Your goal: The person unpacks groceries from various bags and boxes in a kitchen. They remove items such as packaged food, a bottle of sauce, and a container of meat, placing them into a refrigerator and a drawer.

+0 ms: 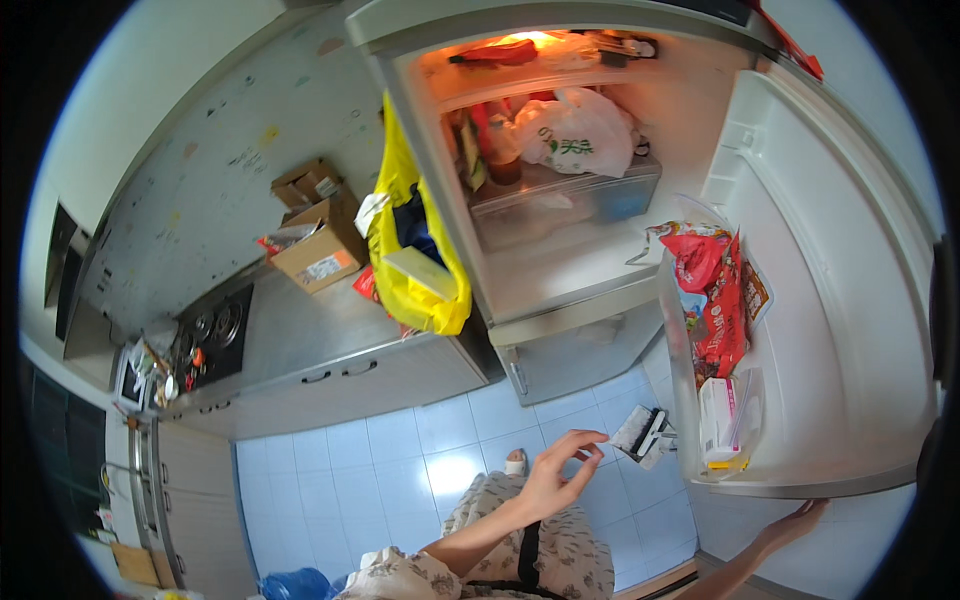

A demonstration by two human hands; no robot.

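My left hand (561,474) is held in the air before my body, fingers bent and apart, with nothing in it. At the lower right, my right hand (799,517) touches the bottom edge of the open fridge door (832,330); its fingertips are partly hidden behind the door. The door's shelf holds red printed food packets (721,322), a white and pink box (718,416) and a clear plastic bag (750,401). Inside the lit fridge are a white plastic bag (577,135) with green print, a cup of brown liquid (504,161) and a clear drawer (562,210).
A yellow bag (450,311) hangs against the fridge's left side. Left of it, cardboard boxes (319,255) stand on the metal counter (300,330), with a gas stove (217,330) farther along. A floor squeegee or mop head (645,435) lies on the tiles near the door.
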